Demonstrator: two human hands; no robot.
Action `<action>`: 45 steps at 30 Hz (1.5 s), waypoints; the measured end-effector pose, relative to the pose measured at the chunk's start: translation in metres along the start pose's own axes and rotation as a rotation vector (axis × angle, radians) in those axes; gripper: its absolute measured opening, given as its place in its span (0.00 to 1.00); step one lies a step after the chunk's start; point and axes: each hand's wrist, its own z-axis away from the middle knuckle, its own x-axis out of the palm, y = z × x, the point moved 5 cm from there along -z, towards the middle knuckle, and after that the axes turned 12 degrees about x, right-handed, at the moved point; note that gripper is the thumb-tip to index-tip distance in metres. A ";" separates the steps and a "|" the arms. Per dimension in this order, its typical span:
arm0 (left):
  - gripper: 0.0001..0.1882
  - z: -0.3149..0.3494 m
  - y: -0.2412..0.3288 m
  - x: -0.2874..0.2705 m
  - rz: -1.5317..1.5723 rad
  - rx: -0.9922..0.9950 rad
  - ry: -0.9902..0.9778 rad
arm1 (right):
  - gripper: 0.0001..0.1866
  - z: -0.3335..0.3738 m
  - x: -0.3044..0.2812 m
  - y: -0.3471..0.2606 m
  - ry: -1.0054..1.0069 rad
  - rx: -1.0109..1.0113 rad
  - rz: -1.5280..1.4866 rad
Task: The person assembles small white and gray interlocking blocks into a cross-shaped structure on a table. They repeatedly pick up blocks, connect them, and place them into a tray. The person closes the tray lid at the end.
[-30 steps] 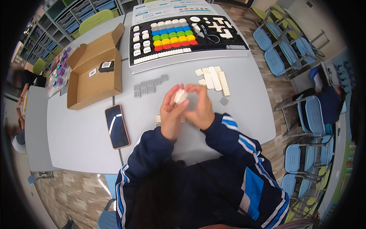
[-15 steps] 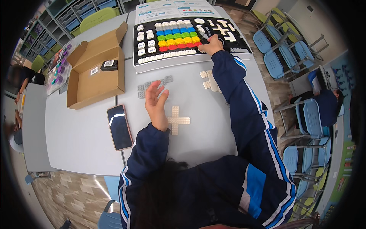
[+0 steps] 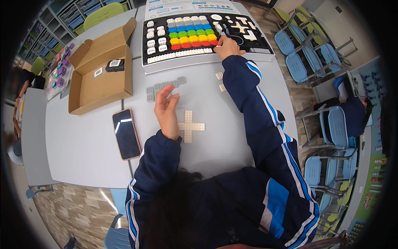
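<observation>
My right hand point(image 3: 228, 47) reaches over the front edge of a black tray point(image 3: 260, 36) holding coloured blocks. Its fingers are bent together by the end of the red block row point(image 3: 194, 45), beside a dark cable point(image 3: 237, 38); what they hold, if anything, is hidden. Above the table my left hand point(image 3: 167, 114) is raised with fingers apart and nothing in it. Just right of its wrist lies a beige studded cross point(image 3: 188, 127). Beyond its fingertips are several grey studded square plates point(image 3: 158, 87). Small beige plates point(image 3: 219, 76) show beside my right sleeve, which partly covers that spot.
An open cardboard box point(image 3: 98, 89) with a small black item point(image 3: 115, 65) inside stands at left. A phone point(image 3: 126, 134) lies across a table seam. Printed sheets point(image 3: 195, 6) rest behind the tray. Stacked blue chairs point(image 3: 296, 64) and a seated person point(image 3: 354, 116) are at right.
My right hand has shifted slightly left, its fingers more gathered. My right sleeve now covers more of the beige plates. My left hand stays raised; the whole view has shifted slightly.
</observation>
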 end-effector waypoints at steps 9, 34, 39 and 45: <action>0.14 0.003 0.001 0.006 -0.071 -0.099 -0.150 | 0.23 -0.031 0.010 -0.009 -0.204 0.012 0.099; 0.10 -0.005 0.011 0.001 -0.061 -0.064 -0.164 | 0.38 -0.025 0.004 -0.027 -0.267 -0.126 0.042; 0.11 -0.017 0.021 -0.013 -0.125 -0.005 -0.155 | 0.36 -0.019 -0.009 -0.026 -0.292 -0.200 0.054; 0.11 0.003 0.055 -0.052 -0.552 0.159 -0.276 | 0.20 0.039 -0.052 -0.005 -0.250 -0.450 -0.155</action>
